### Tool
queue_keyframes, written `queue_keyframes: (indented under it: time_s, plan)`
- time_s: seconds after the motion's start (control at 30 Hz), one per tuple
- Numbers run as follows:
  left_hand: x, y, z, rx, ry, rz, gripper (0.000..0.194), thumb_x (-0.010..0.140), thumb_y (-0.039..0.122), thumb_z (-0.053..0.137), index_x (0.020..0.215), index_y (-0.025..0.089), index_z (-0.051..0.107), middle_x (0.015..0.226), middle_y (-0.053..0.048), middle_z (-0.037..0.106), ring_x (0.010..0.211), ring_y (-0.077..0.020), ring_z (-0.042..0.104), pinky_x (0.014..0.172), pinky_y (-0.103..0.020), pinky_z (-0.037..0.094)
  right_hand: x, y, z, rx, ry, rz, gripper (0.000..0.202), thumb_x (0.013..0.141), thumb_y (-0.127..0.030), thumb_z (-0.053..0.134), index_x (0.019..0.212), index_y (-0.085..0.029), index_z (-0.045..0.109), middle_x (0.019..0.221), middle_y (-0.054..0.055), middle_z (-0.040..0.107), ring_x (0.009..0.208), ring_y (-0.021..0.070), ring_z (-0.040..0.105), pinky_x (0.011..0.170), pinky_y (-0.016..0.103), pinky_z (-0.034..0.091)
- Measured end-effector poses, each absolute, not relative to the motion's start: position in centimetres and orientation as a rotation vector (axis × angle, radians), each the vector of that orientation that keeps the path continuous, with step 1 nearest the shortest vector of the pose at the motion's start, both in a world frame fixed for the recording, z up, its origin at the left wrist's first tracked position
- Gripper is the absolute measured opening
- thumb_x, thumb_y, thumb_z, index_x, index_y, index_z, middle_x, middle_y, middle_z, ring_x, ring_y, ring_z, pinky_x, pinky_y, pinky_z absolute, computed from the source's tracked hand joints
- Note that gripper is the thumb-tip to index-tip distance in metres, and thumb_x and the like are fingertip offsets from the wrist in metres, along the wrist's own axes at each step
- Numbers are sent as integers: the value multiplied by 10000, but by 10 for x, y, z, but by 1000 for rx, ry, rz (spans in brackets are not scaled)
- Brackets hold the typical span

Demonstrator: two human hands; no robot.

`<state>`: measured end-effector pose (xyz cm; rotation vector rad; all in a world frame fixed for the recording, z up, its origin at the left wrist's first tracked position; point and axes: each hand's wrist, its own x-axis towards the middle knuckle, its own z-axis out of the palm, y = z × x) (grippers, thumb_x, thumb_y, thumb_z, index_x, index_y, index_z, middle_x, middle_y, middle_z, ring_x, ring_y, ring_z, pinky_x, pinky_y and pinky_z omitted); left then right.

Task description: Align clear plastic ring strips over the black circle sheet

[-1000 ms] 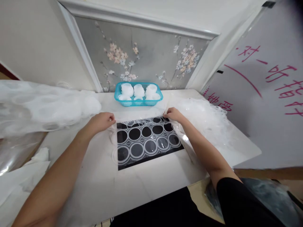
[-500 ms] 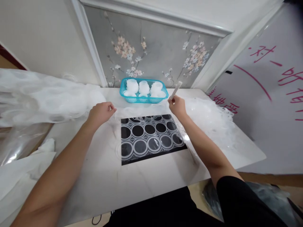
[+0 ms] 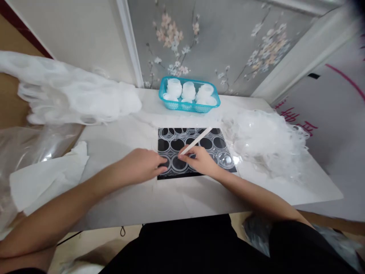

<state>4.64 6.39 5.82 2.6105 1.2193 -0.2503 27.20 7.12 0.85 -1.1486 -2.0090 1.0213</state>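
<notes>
A black sheet (image 3: pixel 196 176) lies on the table under a clear layer with rows of pale rings. My right hand (image 3: pixel 201 160) is closed on one end of a flat white stick (image 3: pixel 198 140), holding it slanted over the middle of the sheet, its far end pointing up and right. At the sheet's lower left, my left hand (image 3: pixel 144 165) reaches in with index finger and thumb a little apart, close to a ring. Whether those fingertips touch the clear layer I cannot tell. Nothing shows between them.
A blue basket (image 3: pixel 189 107) with stacks of white rings stands at the back. Heaps of translucent white cut-out film lie at left (image 3: pixel 85 99) and right (image 3: pixel 262 140). White sheets (image 3: pixel 48 179) lie at the left edge; a whiteboard (image 3: pixel 336 152) stands at right.
Both hands have come down onto the black sheet, the right bringing the stick from beside the basket, the left from the sheet's upper left. The camera view has shifted too.
</notes>
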Motion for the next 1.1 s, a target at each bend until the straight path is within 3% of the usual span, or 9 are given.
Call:
queue_keyframes:
  time_s: [0.17,0.37,0.93,1.1]
  plan:
    - [36,22,-1,2956,1145,26,345,941,356,378,1093,203,647,763,-36,714,581,-186,638,457,-272,313,244,52,5,-1153,-2024,1100,74,815,-175,590,868,-189,640,835,5,690,778,143,647,729,249,474]
    - [24,13,-12,3144,1049,394,350,933,374,428,1068,158,668,609,-18,665,481,-149,596,441,-281,363,232,49,-11,-1164,-2034,983,81,805,-143,579,849,-193,625,865,29,666,831,171,624,767,291,474]
    - [27,13,-18,3059,1116,306,396,926,438,410,1063,166,663,656,-31,696,527,-163,631,446,-248,393,232,44,-19,-1032,-2241,767,101,823,-135,546,876,-196,607,875,60,657,921,219,592,818,368,492]
    - [27,13,-17,2999,1170,285,432,937,455,370,1087,167,656,698,-49,706,526,-148,622,448,-237,376,233,41,-24,-914,-2357,614,165,856,-132,504,964,-206,603,989,59,694,1086,236,541,932,417,457]
